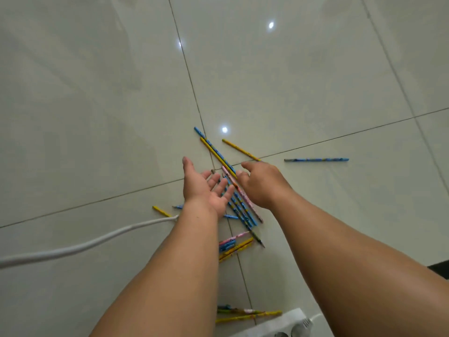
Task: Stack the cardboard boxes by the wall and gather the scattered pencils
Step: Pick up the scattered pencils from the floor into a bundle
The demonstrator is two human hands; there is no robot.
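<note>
Several blue, yellow and pink pencils (239,205) lie scattered on the pale floor tiles around a grout crossing. My left hand (206,188) hovers palm-up with spread fingers just left of the central cluster, holding nothing. My right hand (260,183) is knuckles-up over the pile, fingers curled down toward a yellow and blue pair (216,153); whether it grips any pencil is hidden. A lone blue pencil (316,160) lies apart at the right, a yellow pencil (240,149) just beyond my right hand. More pencils (247,314) lie near the bottom edge. No cardboard boxes are in view.
A white cable (73,246) runs in from the left edge to my left forearm. A white power strip (286,324) sits at the bottom edge beside the near pencils. Glossy tiles (291,81) with light reflections stretch ahead.
</note>
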